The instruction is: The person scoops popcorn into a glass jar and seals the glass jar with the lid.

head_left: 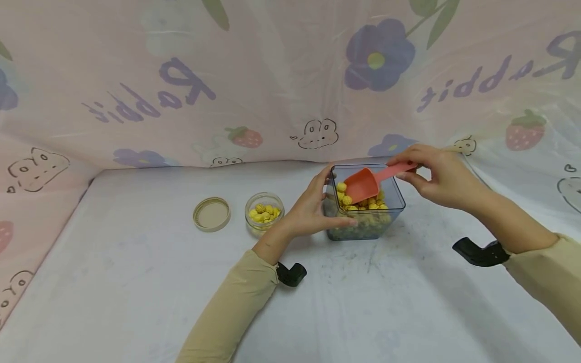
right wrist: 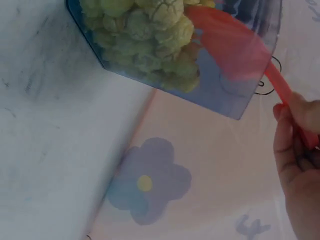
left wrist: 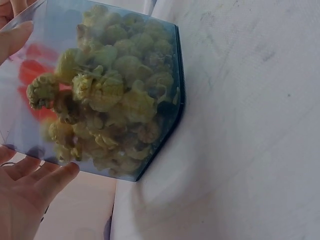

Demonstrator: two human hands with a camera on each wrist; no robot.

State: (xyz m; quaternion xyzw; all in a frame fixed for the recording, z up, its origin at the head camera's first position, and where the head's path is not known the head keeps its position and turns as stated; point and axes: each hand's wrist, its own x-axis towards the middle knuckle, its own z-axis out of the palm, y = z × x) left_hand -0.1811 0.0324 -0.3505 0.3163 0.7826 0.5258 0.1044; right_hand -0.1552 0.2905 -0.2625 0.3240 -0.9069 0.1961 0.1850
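A clear bluish square plastic container holds yellow popcorn on the white table. My left hand grips its left side, thumb across the front wall and fingers at the far side; the left wrist view shows the fingertips against the wall. With my right hand I pinch the handle of a red-orange scoop over the container's right rear rim. The scoop's bowl is inside, its lip down among the popcorn. Through the wall in the right wrist view, the scoop slants into the pile.
Left of the container stands a round clear jar with some yellow popcorn in it, near my left forearm. Farther left lies a round beige lid. A printed sheet hangs behind the white table.
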